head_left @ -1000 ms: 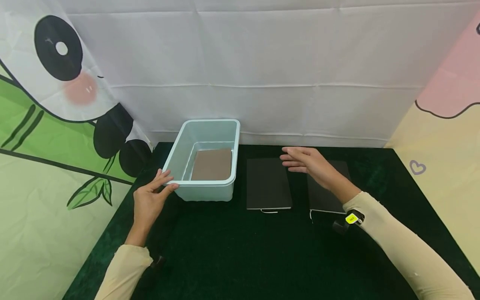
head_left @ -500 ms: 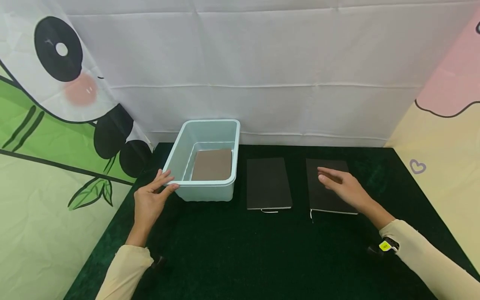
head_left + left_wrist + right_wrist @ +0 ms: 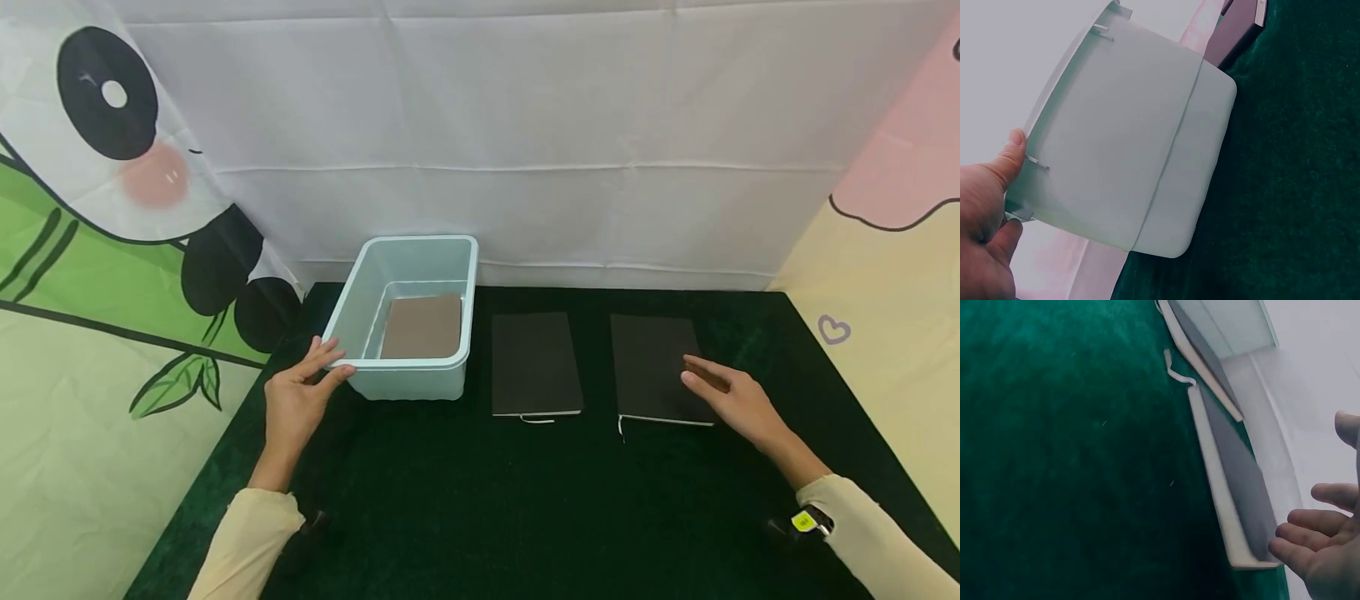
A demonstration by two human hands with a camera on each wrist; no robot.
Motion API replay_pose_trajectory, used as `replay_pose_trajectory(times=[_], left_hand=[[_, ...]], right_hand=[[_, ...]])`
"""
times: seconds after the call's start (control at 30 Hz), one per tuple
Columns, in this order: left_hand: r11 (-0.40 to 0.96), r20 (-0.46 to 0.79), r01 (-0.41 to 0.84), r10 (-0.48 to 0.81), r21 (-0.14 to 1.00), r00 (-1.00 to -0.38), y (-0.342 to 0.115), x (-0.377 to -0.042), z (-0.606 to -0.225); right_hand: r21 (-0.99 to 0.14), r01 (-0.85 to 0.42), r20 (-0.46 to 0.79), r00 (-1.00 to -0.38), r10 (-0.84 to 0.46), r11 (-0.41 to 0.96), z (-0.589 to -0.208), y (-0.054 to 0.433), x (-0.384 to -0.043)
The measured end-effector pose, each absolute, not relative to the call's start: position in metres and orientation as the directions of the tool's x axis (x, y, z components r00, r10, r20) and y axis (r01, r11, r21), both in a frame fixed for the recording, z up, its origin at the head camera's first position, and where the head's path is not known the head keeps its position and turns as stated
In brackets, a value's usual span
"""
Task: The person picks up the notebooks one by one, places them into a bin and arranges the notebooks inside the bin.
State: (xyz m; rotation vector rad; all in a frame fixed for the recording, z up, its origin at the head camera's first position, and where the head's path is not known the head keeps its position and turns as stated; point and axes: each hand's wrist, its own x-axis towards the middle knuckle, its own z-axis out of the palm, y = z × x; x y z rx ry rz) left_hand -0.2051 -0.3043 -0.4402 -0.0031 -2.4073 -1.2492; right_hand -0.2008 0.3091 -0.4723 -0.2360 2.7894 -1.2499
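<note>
The fingers of our left hand lie straight against the near left corner of the pale blue tub, thumb on the rim, pinching nothing; the fingers of our right hand are loosely spread, hovering over the near right corner of the right black notebook, and we cannot tell whether they touch it. The left wrist view shows the tub's outer wall and stepped base from below, which the head view hides, with our thumb at its lip. The right wrist view shows the notebook's cream page edge and a loose ribbon marker. Both forearms in beige sleeves reach forward over the dark green counter, palms down. A second black notebook lies between tub and right notebook, apart from both, and a brown notebook lies flat inside the tub.
</note>
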Motion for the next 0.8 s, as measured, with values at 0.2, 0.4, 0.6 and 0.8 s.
replay_pose_trajectory(times=[0.2,0.4,0.6,0.8], left_hand=[[0.59,0.384,0.207,-0.19,0.78,-0.904,-0.305,-0.205,-0.44],[0.595,0.391,0.216,-0.182,0.774,-0.902,-0.306,-0.206,-0.44],[0.594,0.383,0.209,-0.182,0.777,-0.906,-0.305,-0.206,-0.44],[0.592,0.361,0.185,-0.194,0.785,-0.912,-0.304,-0.205,-0.439]], right_hand=[[-0.741,-0.078,-0.022,-0.99,-0.14,0.667,-0.481,0.317,-0.196],[-0.733,-0.07,-0.036,-0.989,-0.141,0.677,-0.488,0.321,-0.193],[-0.722,-0.081,-0.025,-0.989,-0.144,0.687,-0.493,0.325,-0.191],[-0.689,-0.082,-0.018,-0.991,-0.13,0.72,-0.499,0.327,-0.192]])
